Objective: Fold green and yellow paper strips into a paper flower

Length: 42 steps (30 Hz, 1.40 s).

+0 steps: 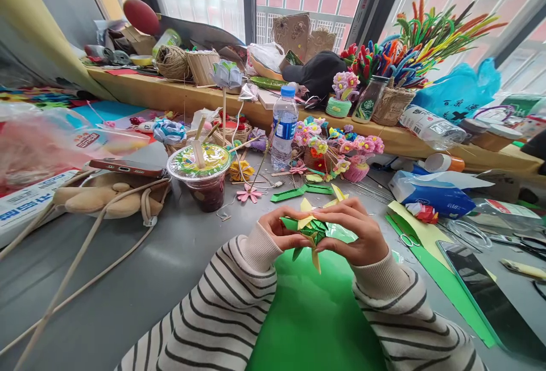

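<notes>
My left hand (279, 230) and my right hand (356, 231) meet at the middle of the grey table, both pinching a small folded paper piece (313, 229) made of green and yellow strips. Yellow tips stick out above and below my fingers. Under the hands lies a large green paper sheet (315, 308). Striped sleeves cover both forearms.
A sealed drink cup (200, 174) with a straw, a phone (128, 167) on a plush toy, a water bottle (284, 126), paper flower bouquets (336, 149), a tissue pack (430, 194), scissors (408, 240) and a dark tablet (486, 291) surround me. Cluttered wooden shelf (170, 95) behind.
</notes>
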### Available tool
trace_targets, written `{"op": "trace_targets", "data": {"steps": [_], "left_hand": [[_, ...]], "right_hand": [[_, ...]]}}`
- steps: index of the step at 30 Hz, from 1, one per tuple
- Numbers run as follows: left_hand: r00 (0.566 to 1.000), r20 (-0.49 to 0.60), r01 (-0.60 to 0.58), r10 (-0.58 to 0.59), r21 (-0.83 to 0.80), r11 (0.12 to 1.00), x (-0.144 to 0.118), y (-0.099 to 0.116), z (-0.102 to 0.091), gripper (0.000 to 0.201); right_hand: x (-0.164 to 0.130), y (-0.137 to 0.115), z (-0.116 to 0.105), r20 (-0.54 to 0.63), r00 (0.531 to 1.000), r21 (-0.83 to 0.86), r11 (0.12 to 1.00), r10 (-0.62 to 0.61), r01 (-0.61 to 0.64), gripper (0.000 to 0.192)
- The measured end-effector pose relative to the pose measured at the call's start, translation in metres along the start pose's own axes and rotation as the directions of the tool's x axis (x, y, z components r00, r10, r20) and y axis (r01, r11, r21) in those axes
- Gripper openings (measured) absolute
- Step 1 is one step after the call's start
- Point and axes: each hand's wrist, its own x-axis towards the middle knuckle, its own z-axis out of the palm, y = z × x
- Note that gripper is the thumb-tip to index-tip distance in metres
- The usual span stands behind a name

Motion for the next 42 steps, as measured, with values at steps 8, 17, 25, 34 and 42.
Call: {"op": "trace_targets", "data": {"steps": [8, 17, 25, 34, 42], "left_hand": [[1.000, 0.002, -0.027, 0.027, -0.004, 1.000, -0.001, 0.002, 0.002, 0.029], [0.999, -0.038, -0.013, 0.015, 0.056, 0.998, -0.003, 0.001, 0.002, 0.029], [0.999, -0.051, -0.003, 0.007, 0.079, 0.997, -0.005, 0.003, 0.003, 0.028], [1.000, -0.005, -0.022, 0.023, 0.050, 0.998, -0.005, 0.001, 0.003, 0.029], [0.979, -0.165, -0.114, 0.121, 0.052, 0.992, 0.009, -0.006, -0.006, 0.038]], "right_hand": [[0.000, -0.001, -0.004, 0.056, 0.996, 0.020, 0.997, 0.068, -0.069, 0.044], [0.000, 0.001, -0.004, 0.052, 0.999, 0.062, 0.998, -0.003, 0.000, 0.041], [0.001, 0.000, -0.003, 0.036, 0.999, 0.074, 0.997, -0.020, 0.017, 0.037], [0.000, -0.002, -0.003, 0.045, 0.999, 0.034, 0.999, 0.006, -0.008, 0.039], [-0.001, 0.002, -0.002, -0.110, 0.993, -0.151, 0.986, 0.051, -0.068, 0.042]]}}
